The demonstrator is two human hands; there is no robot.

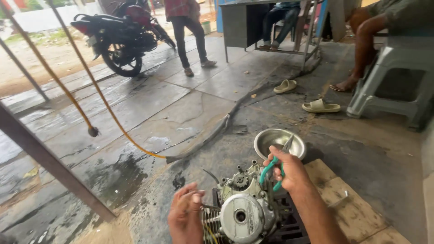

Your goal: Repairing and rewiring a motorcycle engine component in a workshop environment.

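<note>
A small grey motorcycle engine stands on a black crate at the bottom centre. My right hand grips pliers with teal handles, their jaws pointing up toward a steel bowl just beyond the engine. My left hand hovers at the engine's left side, fingers curled loosely near its cooling fins and holding nothing I can see.
A wooden board lies right of the crate. Yellow hoses cross the wet stone floor. A parked motorcycle, a standing person, a seated person's leg on a plastic stool, and two sandals lie beyond.
</note>
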